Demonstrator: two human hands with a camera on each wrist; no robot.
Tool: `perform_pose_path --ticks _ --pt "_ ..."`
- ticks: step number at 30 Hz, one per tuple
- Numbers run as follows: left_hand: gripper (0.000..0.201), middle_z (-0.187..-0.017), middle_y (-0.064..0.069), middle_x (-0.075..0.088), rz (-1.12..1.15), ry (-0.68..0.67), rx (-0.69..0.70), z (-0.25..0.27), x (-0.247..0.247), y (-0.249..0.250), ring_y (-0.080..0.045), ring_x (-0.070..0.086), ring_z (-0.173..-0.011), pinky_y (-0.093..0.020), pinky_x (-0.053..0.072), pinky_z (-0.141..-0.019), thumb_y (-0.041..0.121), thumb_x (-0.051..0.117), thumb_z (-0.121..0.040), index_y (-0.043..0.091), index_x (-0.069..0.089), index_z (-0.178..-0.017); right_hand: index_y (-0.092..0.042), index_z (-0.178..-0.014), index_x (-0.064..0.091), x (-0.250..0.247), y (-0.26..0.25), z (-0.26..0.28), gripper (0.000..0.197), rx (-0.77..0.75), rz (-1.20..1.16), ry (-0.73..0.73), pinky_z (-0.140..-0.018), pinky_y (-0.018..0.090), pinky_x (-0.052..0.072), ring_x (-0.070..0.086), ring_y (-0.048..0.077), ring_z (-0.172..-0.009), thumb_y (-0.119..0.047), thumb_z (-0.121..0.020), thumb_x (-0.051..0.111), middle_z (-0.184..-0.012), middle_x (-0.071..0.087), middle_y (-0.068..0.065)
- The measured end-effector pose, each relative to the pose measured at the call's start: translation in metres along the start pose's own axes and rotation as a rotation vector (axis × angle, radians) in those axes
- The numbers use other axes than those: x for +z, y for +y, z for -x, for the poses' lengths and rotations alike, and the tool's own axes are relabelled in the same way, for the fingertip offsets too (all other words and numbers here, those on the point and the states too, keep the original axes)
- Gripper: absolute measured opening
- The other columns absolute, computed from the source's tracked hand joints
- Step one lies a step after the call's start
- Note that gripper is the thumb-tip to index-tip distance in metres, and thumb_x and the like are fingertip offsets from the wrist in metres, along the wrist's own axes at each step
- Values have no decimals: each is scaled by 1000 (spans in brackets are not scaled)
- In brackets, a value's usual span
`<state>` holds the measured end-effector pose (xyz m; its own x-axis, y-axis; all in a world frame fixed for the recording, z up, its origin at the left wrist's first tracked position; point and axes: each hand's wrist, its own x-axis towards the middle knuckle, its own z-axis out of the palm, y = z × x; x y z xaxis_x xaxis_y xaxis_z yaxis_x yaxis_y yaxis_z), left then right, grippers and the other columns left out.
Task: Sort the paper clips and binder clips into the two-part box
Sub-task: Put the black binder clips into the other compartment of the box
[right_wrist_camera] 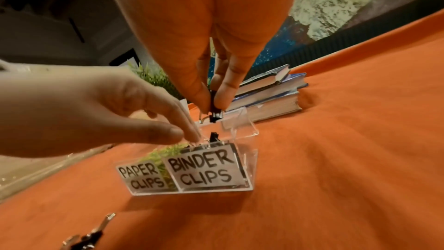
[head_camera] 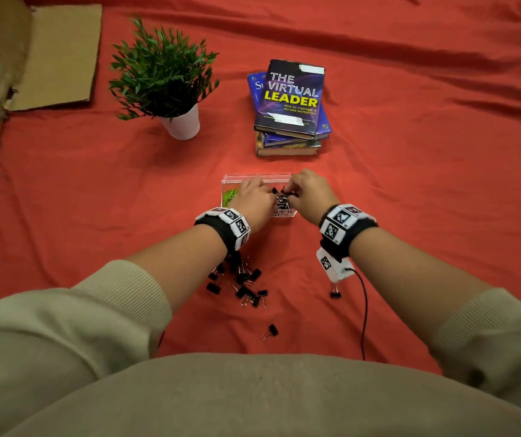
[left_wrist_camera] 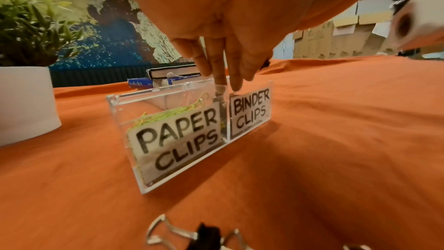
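A clear two-part box [head_camera: 243,178] sits on the red cloth, its lid [right_wrist_camera: 240,123] tipped open behind it. The compartment labelled PAPER CLIPS [left_wrist_camera: 177,136] holds green paper clips [head_camera: 230,197]. Black binder clips [head_camera: 283,201] fill the BINDER CLIPS side [right_wrist_camera: 204,170]. My right hand [right_wrist_camera: 212,105] pinches one black binder clip [right_wrist_camera: 215,117] just above that side. My left hand [right_wrist_camera: 194,136] points its fingers down at the divider, tips beside an upright clip [right_wrist_camera: 213,136]. Whether it pinches anything is hidden. A pile of loose binder clips [head_camera: 243,283] lies under my left wrist.
A potted plant [head_camera: 164,77] stands at the far left and a stack of books [head_camera: 290,105] behind the box. Cardboard [head_camera: 57,55] lies at the far left edge. Single binder clips [head_camera: 272,330] [head_camera: 335,294] lie nearer me, and a black cable [head_camera: 364,310] trails from my right wrist.
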<state>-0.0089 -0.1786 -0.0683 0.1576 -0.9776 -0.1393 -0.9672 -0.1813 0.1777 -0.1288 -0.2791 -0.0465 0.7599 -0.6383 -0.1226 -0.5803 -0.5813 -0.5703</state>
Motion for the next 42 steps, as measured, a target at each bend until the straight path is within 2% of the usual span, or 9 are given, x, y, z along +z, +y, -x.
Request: perform_pose_path --ticks 5,9,11,15,17,23,30,35,42 --pt "26 -110 -7 58 88 62 -10 39 -4 1 -29 46 -110 -39 35 -91 20 53 -85 11 62 -108 -10 -90 71 9 -2 -8 18 -63 83 -119 -75 27 44 60 27 -82 -3 -75 64 -97 60 13" --pt "22 -110 -7 55 210 -115 28 79 13 8 -26 52 -107 -37 44 -89 21 54 -86 15 60 -105 -11 -84 68 -2 -2 19 11 -56 76 -95 -71 25 41 55 20 -74 -6 -78 61 -79 57 3" --pt "24 -110 -9 56 189 -212 29 93 24 13 -28 54 -108 -37 45 -90 22 55 -86 13 58 -108 -14 -83 66 -3 6 45 10 19 144 -199 -68 24 41 56 19 -74 -9 -81 57 -78 59 2" --pt "25 -110 -13 53 139 -323 24 105 39 21 -32 53 -107 -39 42 -91 21 57 -87 7 54 -108 -6 -97 63 11 33 101 21 227 444 -559 -77 31 50 64 32 -97 -18 -81 55 -101 67 16" --pt "21 -109 -13 52 155 -322 26 106 42 24 -33 54 -103 -41 44 -87 14 54 -88 6 54 -106 -4 -104 60 17 41 124 27 300 470 -630 -79 32 50 63 33 -102 -20 -82 56 -109 65 18" --pt "23 -107 -11 55 275 -214 -36 113 43 22 -31 54 -104 -39 46 -88 9 50 -84 9 57 -106 -17 -82 53 37 39 150 10 278 182 -481 -77 32 46 61 28 -91 -13 -75 60 -97 64 10" --pt "23 -108 -3 58 354 -12 -282 129 28 -15 -25 47 -105 -31 37 -91 15 54 -83 16 61 -105 -11 -109 58 70 -13 135 35 -27 4 -488 -80 22 42 46 10 -84 -5 -75 60 -95 46 -5" --pt "27 -106 -1 57 321 -36 -356 147 29 -33 -26 46 -102 -36 41 -93 11 53 -82 19 58 -107 -9 -124 52 99 -43 125 46 -130 13 -462 -94 34 44 51 26 -106 -8 -78 57 -110 51 10" --pt "63 -121 -7 55 390 -113 -423 151 42 -33 -30 46 -114 -38 37 -104 9 55 -82 19 34 -141 -11 -132 43 119 -58 116 53 -70 204 -406 -96 44 45 42 31 -113 -25 -84 63 -123 38 13"
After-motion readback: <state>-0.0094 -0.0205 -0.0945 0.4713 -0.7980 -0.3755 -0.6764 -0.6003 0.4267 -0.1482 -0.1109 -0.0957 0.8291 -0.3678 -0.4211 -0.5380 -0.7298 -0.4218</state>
